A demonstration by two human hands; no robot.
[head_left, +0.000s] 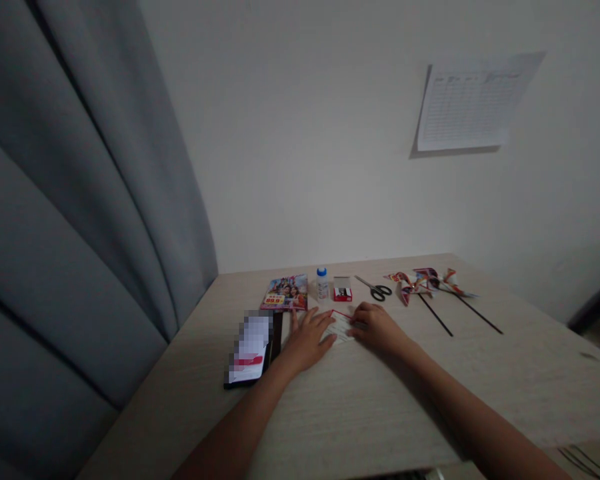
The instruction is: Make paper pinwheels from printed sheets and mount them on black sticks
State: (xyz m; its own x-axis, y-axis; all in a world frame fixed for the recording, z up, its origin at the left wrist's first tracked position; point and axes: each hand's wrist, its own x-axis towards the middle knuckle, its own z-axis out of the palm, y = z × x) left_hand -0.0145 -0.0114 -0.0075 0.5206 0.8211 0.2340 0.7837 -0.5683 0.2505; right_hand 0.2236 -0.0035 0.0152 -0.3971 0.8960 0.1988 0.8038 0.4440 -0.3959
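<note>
A small piece of printed paper (340,327) with a red edge lies on the table between my two hands. My left hand (306,339) rests flat with spread fingers, its fingertips touching the paper's left side. At the paper's right side, my right hand (379,325) has its fingers curled together, pinching the edge. Parts of the paper are hidden under both hands. Just beyond them stand a glue bottle (323,287) with a blue cap and an opened small red box (343,292). Black-handled scissors (379,291) lie beyond my right hand.
A colourful flyer (285,293) lies at the back left. A phone (250,353) with a lit, blurred screen is left of my left forearm. Two paper pinwheels (415,285) on black sticks lie to the right. A grey curtain (105,200) hangs along the table's left side.
</note>
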